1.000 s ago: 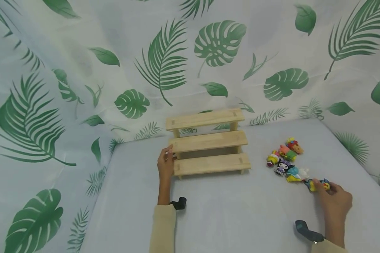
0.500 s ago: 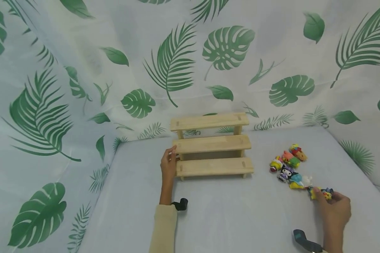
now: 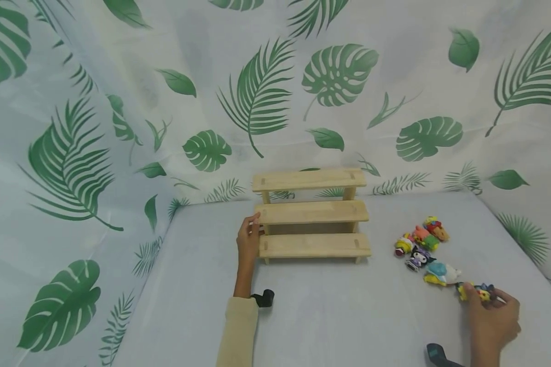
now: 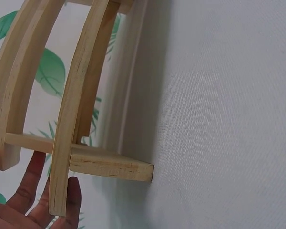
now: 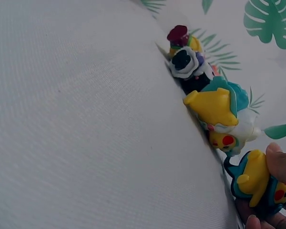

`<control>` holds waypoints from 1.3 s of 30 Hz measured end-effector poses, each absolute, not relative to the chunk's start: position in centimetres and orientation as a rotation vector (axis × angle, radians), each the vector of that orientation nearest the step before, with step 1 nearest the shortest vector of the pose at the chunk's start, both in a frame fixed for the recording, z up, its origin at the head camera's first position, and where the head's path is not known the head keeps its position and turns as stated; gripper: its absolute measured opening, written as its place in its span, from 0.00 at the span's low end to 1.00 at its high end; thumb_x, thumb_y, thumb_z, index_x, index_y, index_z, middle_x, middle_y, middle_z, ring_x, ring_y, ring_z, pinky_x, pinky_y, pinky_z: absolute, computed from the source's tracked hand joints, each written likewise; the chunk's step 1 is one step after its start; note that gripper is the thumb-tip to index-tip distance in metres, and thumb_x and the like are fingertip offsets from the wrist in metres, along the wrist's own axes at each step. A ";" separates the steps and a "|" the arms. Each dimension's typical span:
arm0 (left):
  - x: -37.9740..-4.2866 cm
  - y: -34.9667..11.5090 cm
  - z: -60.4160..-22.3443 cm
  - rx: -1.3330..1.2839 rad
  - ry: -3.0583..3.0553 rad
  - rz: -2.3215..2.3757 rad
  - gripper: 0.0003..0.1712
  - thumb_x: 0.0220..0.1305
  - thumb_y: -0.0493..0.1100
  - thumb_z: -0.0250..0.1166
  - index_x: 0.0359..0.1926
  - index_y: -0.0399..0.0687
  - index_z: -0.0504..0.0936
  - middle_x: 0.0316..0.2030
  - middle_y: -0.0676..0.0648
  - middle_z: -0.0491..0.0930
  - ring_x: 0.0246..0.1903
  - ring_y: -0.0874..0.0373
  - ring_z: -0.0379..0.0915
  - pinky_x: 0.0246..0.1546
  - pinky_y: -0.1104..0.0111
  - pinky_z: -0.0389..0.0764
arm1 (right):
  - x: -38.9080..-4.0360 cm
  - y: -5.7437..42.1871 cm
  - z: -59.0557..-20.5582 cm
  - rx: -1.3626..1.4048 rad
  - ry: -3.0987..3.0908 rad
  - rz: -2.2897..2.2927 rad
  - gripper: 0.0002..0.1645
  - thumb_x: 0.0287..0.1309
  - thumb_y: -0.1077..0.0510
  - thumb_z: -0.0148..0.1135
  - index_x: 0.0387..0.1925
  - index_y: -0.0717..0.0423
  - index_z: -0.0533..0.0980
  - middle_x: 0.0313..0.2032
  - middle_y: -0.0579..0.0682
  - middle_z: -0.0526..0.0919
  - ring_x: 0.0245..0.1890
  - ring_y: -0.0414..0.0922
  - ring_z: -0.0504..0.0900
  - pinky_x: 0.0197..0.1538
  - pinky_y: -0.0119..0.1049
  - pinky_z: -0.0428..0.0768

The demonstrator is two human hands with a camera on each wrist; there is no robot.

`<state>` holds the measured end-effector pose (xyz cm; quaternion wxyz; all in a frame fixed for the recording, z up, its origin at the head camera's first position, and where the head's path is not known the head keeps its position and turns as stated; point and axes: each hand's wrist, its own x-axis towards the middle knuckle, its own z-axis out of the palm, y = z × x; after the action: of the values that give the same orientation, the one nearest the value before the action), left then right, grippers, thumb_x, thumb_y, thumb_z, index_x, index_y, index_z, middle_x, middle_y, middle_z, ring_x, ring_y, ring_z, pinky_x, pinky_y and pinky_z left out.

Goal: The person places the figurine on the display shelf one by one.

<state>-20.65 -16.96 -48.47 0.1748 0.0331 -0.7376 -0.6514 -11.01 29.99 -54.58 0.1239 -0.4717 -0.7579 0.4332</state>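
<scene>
We see a Pikachu figurine (image 5: 254, 174) pinched in the right hand (image 3: 496, 312) and a 3-tier wooden rack (image 3: 314, 245) gripped by the left hand (image 3: 248, 238).
We find the Pikachu, in its dark blue costume, between thumb and fingers at the right of the white desk (image 3: 340, 316); its long axis runs roughly crosswise, head end right toward the palm, lower end left; we cannot tell whether it touches the surface. Just beyond that lower end lies a turquoise, yellow and white figurine (image 3: 442, 273), also lengthwise left to right, with a Kuromi figurine (image 3: 419, 258) past it. The rack stands upright, well apart to the left, its long axis left to right, the lowest step nearest us; the left hand's fingers curl at its left end, around the middle and lowest steps.
</scene>
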 end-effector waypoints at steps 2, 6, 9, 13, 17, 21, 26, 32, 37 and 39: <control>-20.7 -16.9 -48.5 0.093 -2.095 -1.842 0.18 0.75 0.39 0.52 0.55 0.29 0.76 0.61 0.34 0.75 0.52 0.35 0.77 0.49 0.47 0.81 | -10.7 30.0 -54.5 -1.400 -2.142 1.285 0.46 0.59 0.32 0.57 0.72 0.48 0.58 0.50 0.35 0.68 0.44 0.30 0.61 0.43 0.28 0.58; -20.6 -16.7 -48.4 0.096 -2.101 -1.821 0.17 0.75 0.38 0.51 0.54 0.29 0.76 0.60 0.34 0.75 0.51 0.36 0.78 0.49 0.48 0.82 | -10.5 29.8 -54.2 -1.397 -2.021 1.336 0.43 0.60 0.32 0.55 0.72 0.41 0.58 0.44 0.23 0.56 0.36 0.20 0.55 0.45 0.19 0.60; -20.6 -16.6 -48.3 0.094 -2.099 -1.806 0.16 0.75 0.37 0.51 0.54 0.28 0.76 0.60 0.33 0.75 0.50 0.35 0.78 0.48 0.48 0.82 | -10.5 29.8 -53.9 -1.396 -1.982 1.386 0.40 0.62 0.34 0.52 0.72 0.37 0.56 0.41 0.23 0.52 0.34 0.19 0.57 0.37 0.15 0.66; -20.8 -16.7 -48.5 0.088 -2.095 -1.830 0.16 0.75 0.38 0.51 0.54 0.28 0.75 0.60 0.33 0.75 0.51 0.35 0.78 0.49 0.48 0.81 | -10.5 29.8 -53.7 -1.348 -1.905 1.491 0.36 0.65 0.37 0.53 0.71 0.33 0.56 0.42 0.23 0.54 0.33 0.20 0.63 0.24 0.11 0.68; -21.7 -17.1 -50.2 0.098 -2.078 -1.858 0.17 0.75 0.39 0.52 0.53 0.28 0.76 0.61 0.34 0.74 0.52 0.35 0.77 0.49 0.48 0.81 | -10.6 29.6 -53.7 -1.228 -1.827 1.501 0.32 0.66 0.41 0.55 0.69 0.35 0.61 0.45 0.24 0.63 0.29 0.21 0.67 0.23 0.11 0.67; -22.5 -17.4 -51.8 0.127 -2.074 -1.878 0.17 0.75 0.43 0.52 0.53 0.33 0.77 0.62 0.38 0.75 0.52 0.39 0.78 0.49 0.52 0.83 | -10.6 29.4 -53.5 -1.167 -1.763 1.482 0.30 0.65 0.41 0.57 0.67 0.35 0.64 0.49 0.27 0.70 0.35 0.21 0.70 0.27 0.09 0.66; -22.6 -17.5 -52.1 0.132 -2.065 -1.908 0.17 0.75 0.46 0.53 0.53 0.38 0.78 0.62 0.42 0.76 0.52 0.43 0.78 0.48 0.59 0.84 | -10.9 29.5 -53.1 -1.128 -1.613 1.568 0.27 0.65 0.43 0.58 0.64 0.34 0.66 0.49 0.29 0.72 0.38 0.21 0.74 0.30 0.08 0.67; -22.7 -17.6 -51.9 0.126 -2.073 -1.898 0.18 0.75 0.46 0.53 0.54 0.37 0.78 0.61 0.41 0.76 0.51 0.41 0.78 0.48 0.55 0.83 | -11.0 29.0 -53.2 -1.059 -1.588 1.479 0.27 0.68 0.43 0.54 0.65 0.34 0.60 0.52 0.33 0.68 0.41 0.25 0.73 0.33 0.09 0.67; -22.5 -17.8 -51.2 0.091 -2.069 -1.917 0.18 0.75 0.42 0.52 0.54 0.31 0.76 0.62 0.36 0.74 0.53 0.36 0.76 0.49 0.49 0.81 | -10.9 28.7 -53.2 -0.975 -1.542 1.554 0.28 0.65 0.41 0.58 0.63 0.36 0.62 0.43 0.32 0.75 0.25 0.24 0.75 0.24 0.14 0.66; -22.0 -17.7 -50.3 0.078 -2.072 -1.929 0.17 0.75 0.40 0.52 0.54 0.29 0.75 0.62 0.35 0.73 0.53 0.35 0.75 0.50 0.47 0.81 | -11.0 28.6 -53.0 -0.946 -1.499 1.626 0.29 0.63 0.42 0.61 0.62 0.37 0.62 0.42 0.34 0.77 0.19 0.25 0.76 0.22 0.16 0.67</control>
<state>-21.97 -17.72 -50.28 0.1542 0.0274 -0.7229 -0.6730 -11.02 28.56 -52.97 0.3599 -0.3671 -0.5813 0.6306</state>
